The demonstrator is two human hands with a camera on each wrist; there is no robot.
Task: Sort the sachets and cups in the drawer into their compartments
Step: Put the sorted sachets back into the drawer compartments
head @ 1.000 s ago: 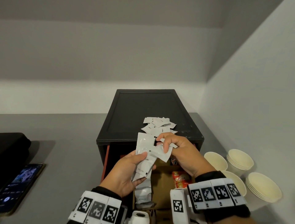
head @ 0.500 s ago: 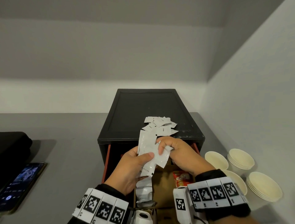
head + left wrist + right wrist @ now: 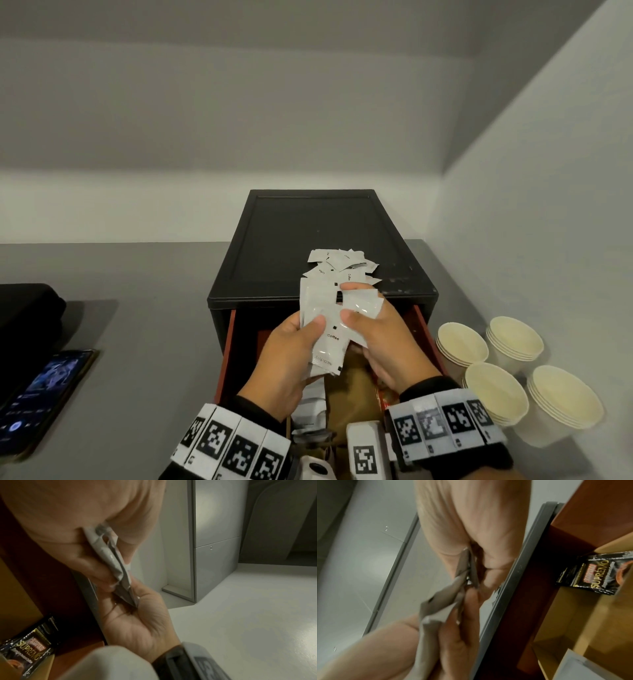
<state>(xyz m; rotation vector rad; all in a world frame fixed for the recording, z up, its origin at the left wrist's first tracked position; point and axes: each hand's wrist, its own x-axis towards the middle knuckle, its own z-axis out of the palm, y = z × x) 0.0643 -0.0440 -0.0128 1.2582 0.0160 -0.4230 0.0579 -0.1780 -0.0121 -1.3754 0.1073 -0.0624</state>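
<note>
Both hands hold one bundle of white coffee sachets (image 3: 329, 330) above the open drawer (image 3: 228, 342). My left hand (image 3: 291, 356) grips the bundle from the left, thumb on its front. My right hand (image 3: 373, 329) pinches it from the right, with a smaller sachet (image 3: 363, 303) under its fingers. In the left wrist view the sachets (image 3: 113, 563) show edge-on between the two hands. More white sachets (image 3: 342, 265) lie heaped on the black box top. Inside the drawer lie white sachets (image 3: 311, 404), a red one (image 3: 385, 394) and a black Kopiko sachet (image 3: 594, 574).
Stacks of cream paper cups (image 3: 493, 390) stand on the counter right of the drawer, close to the side wall. A lit phone (image 3: 41, 394) and a black bag (image 3: 27, 315) lie at the far left. Brown card dividers (image 3: 573, 615) split the drawer.
My right hand has brought its sachet against the bundle in my left hand, and its thumb now lies on the bundle. Both hands sit closer together.
</note>
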